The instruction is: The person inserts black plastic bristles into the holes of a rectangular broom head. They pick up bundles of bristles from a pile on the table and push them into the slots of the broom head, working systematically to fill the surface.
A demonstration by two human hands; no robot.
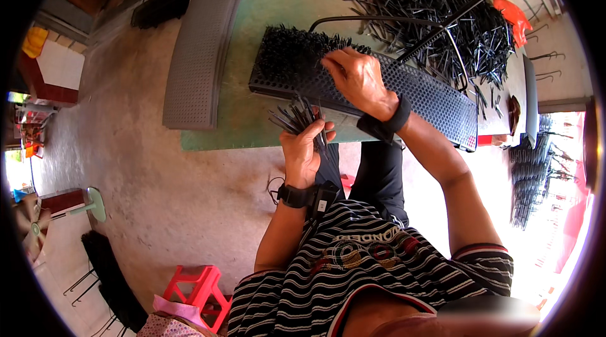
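Observation:
My left hand is closed round a bundle of thin dark strips, their ends fanning out above the thumb near the table's front edge. Over a black perforated tray my right hand is bent, with thumb and fingertips drawn together. Whatever sits between those fingertips is too small or hidden to make out. Dark strips stand upright and densely packed in the tray's left part. To the right of my hand, the tray's round holes show bare.
A big heap of loose dark strips covers the back right of the green table. A black metal frame arches over the tray. Stacked grey perforated panels line the table's left edge. A red stool stands lower left.

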